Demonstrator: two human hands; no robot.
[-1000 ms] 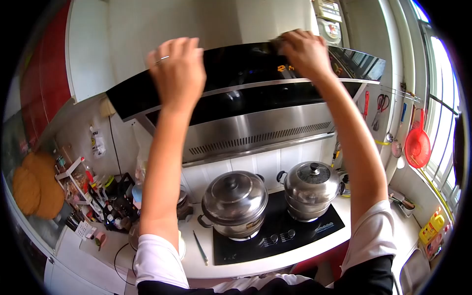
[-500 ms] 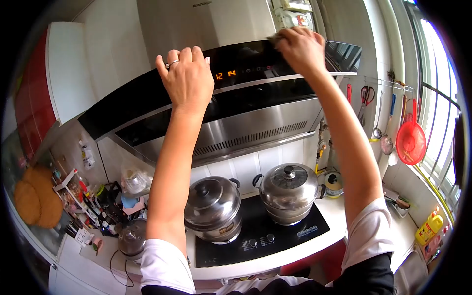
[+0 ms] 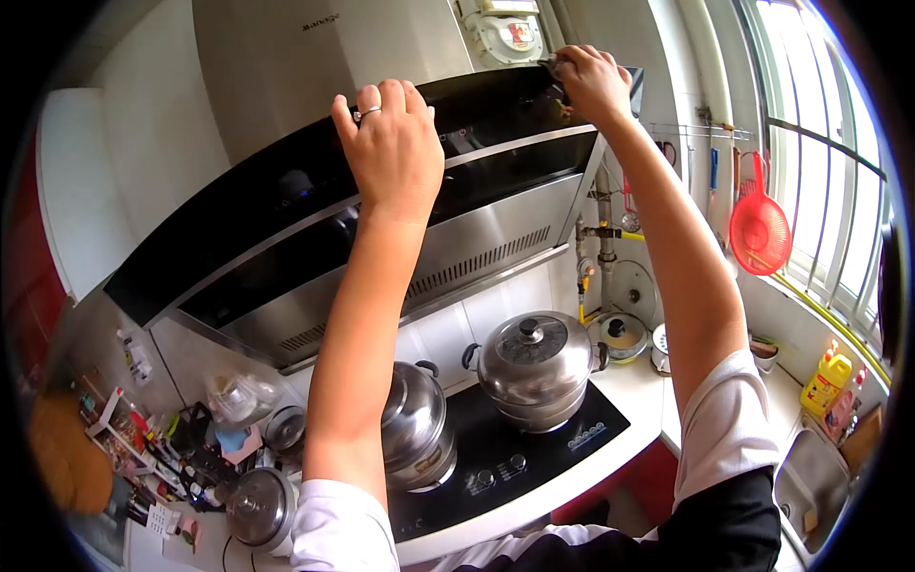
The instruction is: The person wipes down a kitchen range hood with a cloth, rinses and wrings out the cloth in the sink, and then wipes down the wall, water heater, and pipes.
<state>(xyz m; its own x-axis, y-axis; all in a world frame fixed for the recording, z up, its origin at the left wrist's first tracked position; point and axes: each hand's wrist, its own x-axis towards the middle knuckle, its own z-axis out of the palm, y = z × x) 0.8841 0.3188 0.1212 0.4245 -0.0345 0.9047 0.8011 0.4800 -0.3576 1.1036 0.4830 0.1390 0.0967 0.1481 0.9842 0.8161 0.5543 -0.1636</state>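
Observation:
A black glass range hood [image 3: 257,205] with a steel chimney spans the view above the stove. My left hand [image 3: 396,143], with a ring on one finger, is closed with its fingers hooked over the hood's upper edge. It covers part of the front panel beside the touch icons. Near the hood's right end, my right hand [image 3: 593,84] pinches a small dark, crumpled cloth [image 3: 553,67] against the top edge. Most of the cloth is hidden by the fingers.
Two lidded steel pots, one at right [image 3: 534,367] and one at left [image 3: 419,429], stand on the black hob [image 3: 496,491]. A red strainer [image 3: 760,234] hangs near the barred window. Bottles and jars crowd the left counter. A sink [image 3: 810,486] lies lower right.
My view has turned right. My right hand has moved along the hood toward its right end with the cloth. My left hand has shifted right too, and the orange display digits no longer show.

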